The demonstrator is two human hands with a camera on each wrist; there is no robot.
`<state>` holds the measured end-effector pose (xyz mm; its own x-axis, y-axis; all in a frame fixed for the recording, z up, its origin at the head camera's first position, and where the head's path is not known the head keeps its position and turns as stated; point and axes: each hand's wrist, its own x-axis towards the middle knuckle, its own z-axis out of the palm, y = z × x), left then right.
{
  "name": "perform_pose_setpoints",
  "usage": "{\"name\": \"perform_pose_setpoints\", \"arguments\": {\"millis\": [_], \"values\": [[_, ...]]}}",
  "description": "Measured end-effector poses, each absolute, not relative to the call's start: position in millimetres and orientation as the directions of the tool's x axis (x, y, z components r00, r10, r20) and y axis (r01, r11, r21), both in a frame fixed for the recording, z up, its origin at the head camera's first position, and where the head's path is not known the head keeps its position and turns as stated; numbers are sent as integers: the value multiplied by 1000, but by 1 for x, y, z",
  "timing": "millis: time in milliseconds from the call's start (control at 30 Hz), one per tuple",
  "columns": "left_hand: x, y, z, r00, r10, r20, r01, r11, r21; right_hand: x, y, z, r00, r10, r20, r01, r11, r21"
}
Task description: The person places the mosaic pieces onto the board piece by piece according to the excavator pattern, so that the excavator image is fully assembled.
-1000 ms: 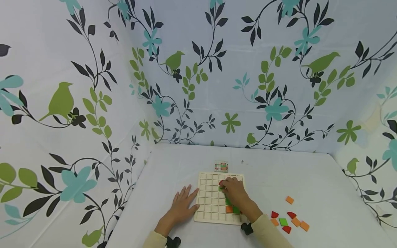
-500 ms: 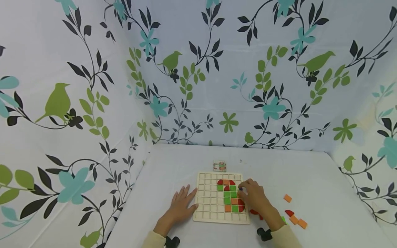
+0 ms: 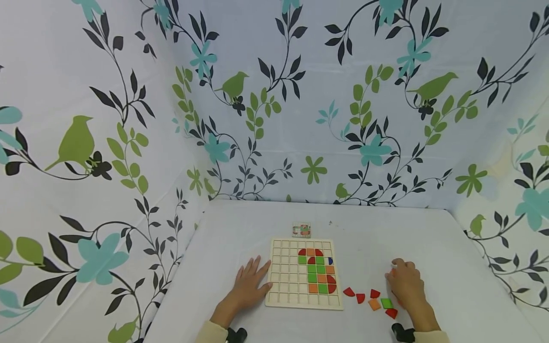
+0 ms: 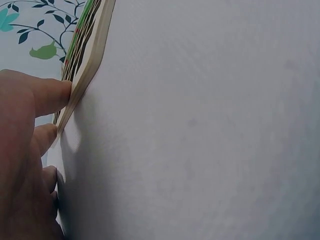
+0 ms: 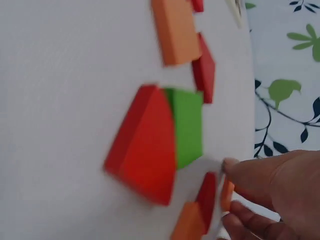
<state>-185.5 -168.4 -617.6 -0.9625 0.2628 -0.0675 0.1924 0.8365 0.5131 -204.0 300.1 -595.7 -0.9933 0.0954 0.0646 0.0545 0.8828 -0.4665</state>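
A pale wooden grid board (image 3: 283,274) lies on the white table, with red, orange and green tiles set in its right half. A small blue piece (image 3: 330,261) sits in a cell of the rightmost column. My left hand (image 3: 250,286) rests flat with fingers spread, its fingertips touching the board's left edge. Off to the right, my right hand (image 3: 407,286) pinches an orange tile (image 5: 227,194) between thumb and fingers at table level. Below it in the right wrist view are a red quarter-round tile (image 5: 145,145) and a green tile (image 5: 189,127).
Several loose tiles lie between board and right hand, among them a red tile (image 3: 349,291) near the board's edge and an orange tile (image 3: 374,304). Behind the board is a small picture card (image 3: 301,229). Patterned cloth (image 3: 274,119) surrounds the table.
My right hand has gone from over the board, past its right edge, to the loose tiles at right. A blue piece now shows in the rightmost column. The left hand stays put.
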Motion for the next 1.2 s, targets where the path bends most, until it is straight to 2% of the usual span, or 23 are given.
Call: {"name": "perform_pose_setpoints", "arguments": {"millis": [133, 300, 500, 800, 1200], "values": [[-187, -170, -621, -963, 258, -74, 186, 840, 509, -208, 308, -602, -994, 88, 66, 43, 862, -506], [-189, -170, -624, -962, 259, -81, 182, 838, 515, -211, 307, -602, -998, 70, 4, 54, 810, -584], [-188, -169, -622, -960, 267, -83, 184, 825, 534, -210, 307, -596, -996, 61, -59, 84, 795, -601], [-186, -170, -619, -960, 272, -65, 198, 825, 530, -223, 291, -607, -998, 53, -23, 56, 785, -617], [-186, -171, -621, -960, 273, -68, 199, 831, 519, -245, 238, -610, -999, -32, 21, -38, 806, -590]]}}
